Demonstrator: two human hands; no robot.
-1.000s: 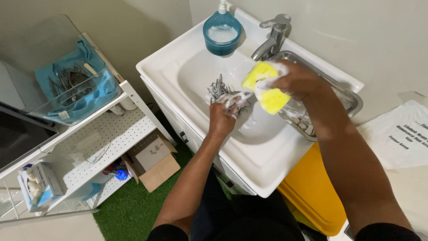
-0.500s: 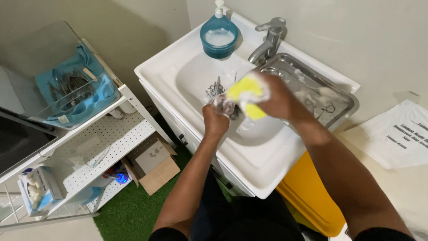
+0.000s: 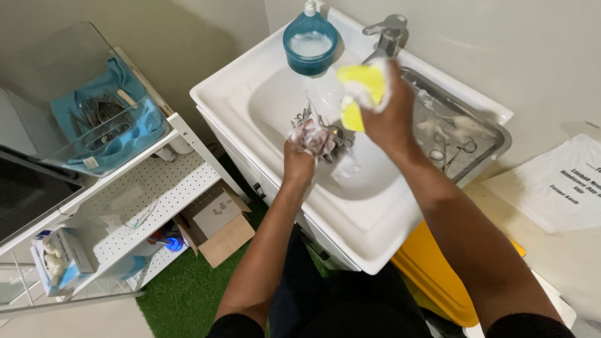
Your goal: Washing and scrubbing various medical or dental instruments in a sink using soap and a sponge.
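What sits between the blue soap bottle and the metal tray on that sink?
In the head view, the grey faucet stands between the blue soap bottle and the metal tray, with the right hand raising a yellow sponge before it.

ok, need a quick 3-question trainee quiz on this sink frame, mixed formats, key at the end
1. Multiple choice: what does the right hand hold? A) yellow sponge B) glass jar C) white towel
2. True or false: the left hand grips soapy metal instruments over the white sink.
3. Fill in: the metal tray with more instruments sits to the ____ of the basin, below the faucet.

Key
1. A, the yellow sponge, foamy.
2. True.
3. Right. The blue soap dispenser stands on the sink's back rim, left of the faucet.
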